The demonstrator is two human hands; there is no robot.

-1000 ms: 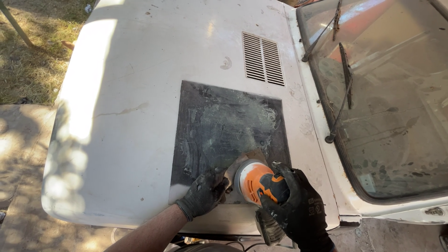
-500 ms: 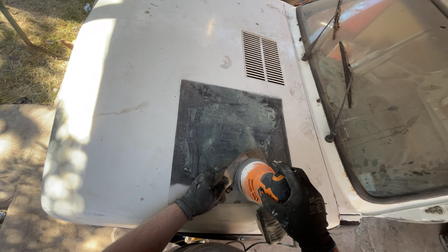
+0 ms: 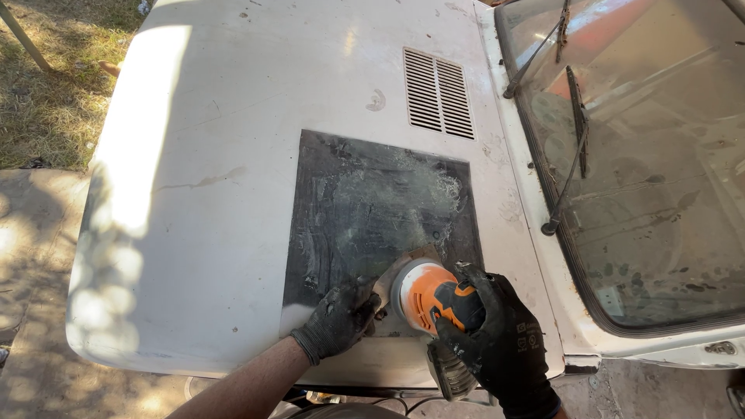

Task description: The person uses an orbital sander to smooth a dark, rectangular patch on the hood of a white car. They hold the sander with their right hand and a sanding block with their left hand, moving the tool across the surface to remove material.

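**Sanding the dark patch on the white hood**

You lean over a big white car hood point(image 3: 233, 155). It fills most of what you see. Beside it on the right is the dusty windshield point(image 3: 652, 178), with two black wipers point(image 3: 570, 147) lying on the glass. A slatted vent point(image 3: 438, 93) sits near the top of the hood.

In the middle of the hood is a dark square patch point(image 3: 372, 209), scuffed pale in its middle. An orange and black sander point(image 3: 431, 299) sits on the near edge of that patch, flat on the hood.

Your right hand point(image 3: 504, 341), in a black glove, is wrapped tight around the top of the sander, with the arm coming up from below. Your left hand point(image 3: 341, 314), also gloved, rests on the patch just beside the sander, fingers curled down and holding nothing. Its bare forearm slants in from the bottom.
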